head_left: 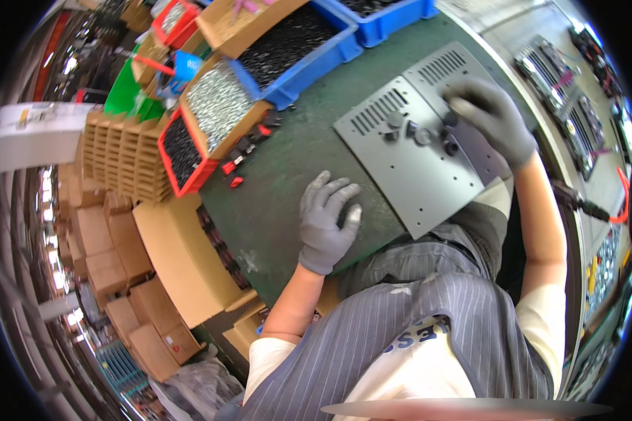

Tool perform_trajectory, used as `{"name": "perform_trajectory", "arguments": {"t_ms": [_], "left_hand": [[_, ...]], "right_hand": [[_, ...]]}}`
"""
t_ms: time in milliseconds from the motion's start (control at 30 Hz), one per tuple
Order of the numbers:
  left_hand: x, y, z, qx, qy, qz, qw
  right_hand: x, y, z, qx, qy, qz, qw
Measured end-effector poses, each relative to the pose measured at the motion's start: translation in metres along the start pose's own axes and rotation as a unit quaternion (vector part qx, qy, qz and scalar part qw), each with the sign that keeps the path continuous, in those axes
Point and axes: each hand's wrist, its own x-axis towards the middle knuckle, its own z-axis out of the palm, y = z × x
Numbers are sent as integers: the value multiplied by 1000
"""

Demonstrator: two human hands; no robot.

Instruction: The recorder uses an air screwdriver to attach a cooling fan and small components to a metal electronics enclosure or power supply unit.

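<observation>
Two grey metal panels with rows of slots and small holes lie on the green work table. The nearer panel (418, 179) partly overlaps the farther one (451, 64). Several small black round parts (423, 136), like caps or rubber feet, sit in a loose group on the panels. Over their right side, my gloved right hand (495, 116) has thumb and fingers drawn together; anything between the fingertips is hidden. My gloved left hand (326, 221) rests on the table left of the panels, fingers spread and holding nothing.
Blue bins (309, 74) of black parts stand at the table's far side. Left of them are a carton of silvery screws (219, 105) and a red bin (182, 154). Small red and black pieces (242, 151) lie before them. A conveyor-like line (562, 98) runs along the right.
</observation>
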Motion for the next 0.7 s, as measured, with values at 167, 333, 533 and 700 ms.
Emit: {"name": "perform_trajectory", "arguments": {"t_ms": [167,333,533,700], "left_hand": [[16,-18,-36,109,62,11,992],[81,-94,-94,235,121,-14,964],[163,-166,-110,203,-74,-146,965],[184,-184,-98,215,-222,-210,928]], "right_hand": [[-97,18,-18,199,-11,150,968],[-188,70,-63,138,-29,410,901],[-266,125,-121,58,266,446,853],[-271,126,-112,43,292,198,935]]}}
